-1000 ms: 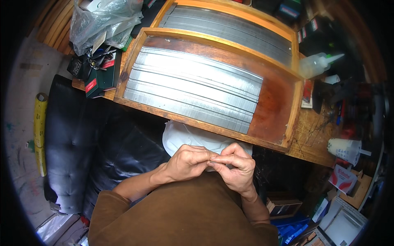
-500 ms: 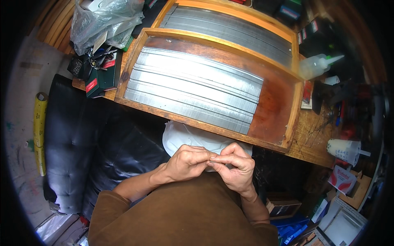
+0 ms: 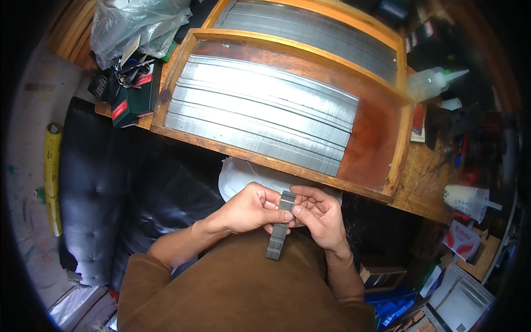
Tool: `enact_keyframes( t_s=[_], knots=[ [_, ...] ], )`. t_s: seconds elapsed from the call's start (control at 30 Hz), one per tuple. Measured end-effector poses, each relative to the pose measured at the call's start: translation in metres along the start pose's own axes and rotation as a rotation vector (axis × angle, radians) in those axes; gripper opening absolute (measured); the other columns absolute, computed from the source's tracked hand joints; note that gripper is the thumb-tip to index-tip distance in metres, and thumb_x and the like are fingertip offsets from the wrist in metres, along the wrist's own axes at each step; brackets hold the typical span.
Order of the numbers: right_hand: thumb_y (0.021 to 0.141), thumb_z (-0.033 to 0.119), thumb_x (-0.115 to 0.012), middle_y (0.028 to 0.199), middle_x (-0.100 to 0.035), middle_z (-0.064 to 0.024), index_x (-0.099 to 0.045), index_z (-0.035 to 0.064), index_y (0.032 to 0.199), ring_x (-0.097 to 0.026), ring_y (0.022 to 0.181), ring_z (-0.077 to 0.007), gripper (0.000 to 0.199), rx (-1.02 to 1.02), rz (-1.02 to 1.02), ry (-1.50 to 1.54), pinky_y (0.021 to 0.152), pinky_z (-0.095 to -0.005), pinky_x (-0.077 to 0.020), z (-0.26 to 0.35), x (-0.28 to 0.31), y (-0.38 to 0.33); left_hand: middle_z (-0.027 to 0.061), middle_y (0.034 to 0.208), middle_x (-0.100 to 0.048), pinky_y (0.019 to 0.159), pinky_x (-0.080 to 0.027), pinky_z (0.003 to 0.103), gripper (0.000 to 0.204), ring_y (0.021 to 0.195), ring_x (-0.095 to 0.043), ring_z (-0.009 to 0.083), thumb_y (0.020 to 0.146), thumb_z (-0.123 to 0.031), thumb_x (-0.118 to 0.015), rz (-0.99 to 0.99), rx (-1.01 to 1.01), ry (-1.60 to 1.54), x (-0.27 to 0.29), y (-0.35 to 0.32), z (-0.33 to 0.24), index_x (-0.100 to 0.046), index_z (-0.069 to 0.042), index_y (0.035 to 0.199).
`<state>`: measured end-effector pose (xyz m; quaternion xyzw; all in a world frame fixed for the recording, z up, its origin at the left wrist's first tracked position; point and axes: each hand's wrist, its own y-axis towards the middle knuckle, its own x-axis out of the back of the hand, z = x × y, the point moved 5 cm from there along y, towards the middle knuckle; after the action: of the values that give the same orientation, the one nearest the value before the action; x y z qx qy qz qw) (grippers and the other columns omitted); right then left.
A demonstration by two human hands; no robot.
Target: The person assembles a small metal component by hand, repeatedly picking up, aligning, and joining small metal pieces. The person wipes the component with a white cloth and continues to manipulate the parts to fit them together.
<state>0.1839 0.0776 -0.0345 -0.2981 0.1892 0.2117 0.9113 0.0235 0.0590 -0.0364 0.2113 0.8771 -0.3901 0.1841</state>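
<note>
A narrow stack of thin dark-grey metal pieces (image 3: 276, 241) stands out between my hands, in front of my brown shirt. Its layers are slightly uneven, with a shiny band near the top end. My left hand (image 3: 246, 209) grips it from the left, thumb across its front. At its right side is my right hand (image 3: 325, 220), thumb and fingers closed on its edge. Just beyond my hands lies a wooden tray (image 3: 260, 154), with rows of thin silvery metal pieces (image 3: 260, 110) packed side by side over most of its base.
Behind the tray sits a second wooden tray (image 3: 401, 61) with similar grey rows. Boxes (image 3: 128, 105), keys and a plastic bag (image 3: 138, 27) crowd the left. A squeeze bottle (image 3: 428, 83) and a cup (image 3: 466, 198) stand right. A black padded seat (image 3: 94, 182) is at left.
The metal stack, hidden from view before, now shows upright between my hands. My hands have moved slightly apart from their fingertip-to-fingertip pinch. The view has shifted a little.
</note>
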Motion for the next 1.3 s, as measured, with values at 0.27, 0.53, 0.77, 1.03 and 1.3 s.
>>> enact_keyframes(
  t_s=[0.27,0.53,0.77,1.03,1.3],
  knots=[
    [0.093,-0.008,-0.061,0.1,-0.061,-0.007,-0.057,-0.0066,0.125,-0.064,0.084,-0.0107,0.032,0.011,-0.032,0.008,0.074,-0.0244,-0.0584,-0.013,0.006,0.0,0.0052,0.092,-0.076,0.059,-0.053,0.019,0.015,0.082,-0.071,0.0083,0.095,-0.016,-0.071,-0.007,0.043,-0.011,-0.001,0.001,0.007,-0.071,-0.002,0.1],
    [0.093,-0.007,-0.063,0.099,-0.062,-0.0076,-0.058,-0.0068,0.121,-0.065,0.083,-0.0106,0.029,0.013,-0.048,-0.006,0.072,-0.024,-0.0588,-0.011,0.007,0.001,0.005,0.093,-0.076,0.06,-0.053,0.019,0.015,0.082,-0.071,0.0079,0.096,-0.016,-0.07,-0.017,0.019,0.005,-0.001,0.003,0.008,-0.071,-0.002,0.101],
    [0.093,-0.006,-0.064,0.096,-0.065,-0.0089,-0.058,-0.007,0.115,-0.066,0.081,-0.0109,0.023,0.008,-0.069,0.026,0.07,-0.0239,-0.0596,-0.013,0.009,0.003,0.0061,0.093,-0.076,0.061,-0.054,0.02,0.014,0.082,-0.071,0.0084,0.096,-0.015,-0.07,-0.017,0.022,0.002,-0.001,0.004,0.008,-0.072,-0.002,0.101],
    [0.093,-0.006,-0.064,0.096,-0.065,-0.0097,-0.058,-0.007,0.113,-0.066,0.081,-0.0108,0.021,0.004,-0.084,0.02,0.069,-0.0238,-0.0598,-0.014,0.01,0.003,0.0069,0.094,-0.076,0.062,-0.054,0.02,0.015,0.083,-0.071,0.0089,0.096,-0.015,-0.07,-0.013,0.015,-0.011,-0.001,0.003,0.008,-0.072,-0.002,0.102],
    [0.093,-0.007,-0.063,0.094,-0.065,-0.0091,-0.058,-0.0066,0.112,-0.066,0.079,-0.0107,0.02,0.02,-0.09,0.016,0.069,-0.0238,-0.0596,-0.015,0.01,0.003,0.0062,0.093,-0.076,0.061,-0.054,0.02,0.014,0.082,-0.071,0.009,0.096,-0.015,-0.07,-0.017,0.019,-0.01,-0.002,0.004,0.008,-0.071,-0.002,0.1]
  ],
)
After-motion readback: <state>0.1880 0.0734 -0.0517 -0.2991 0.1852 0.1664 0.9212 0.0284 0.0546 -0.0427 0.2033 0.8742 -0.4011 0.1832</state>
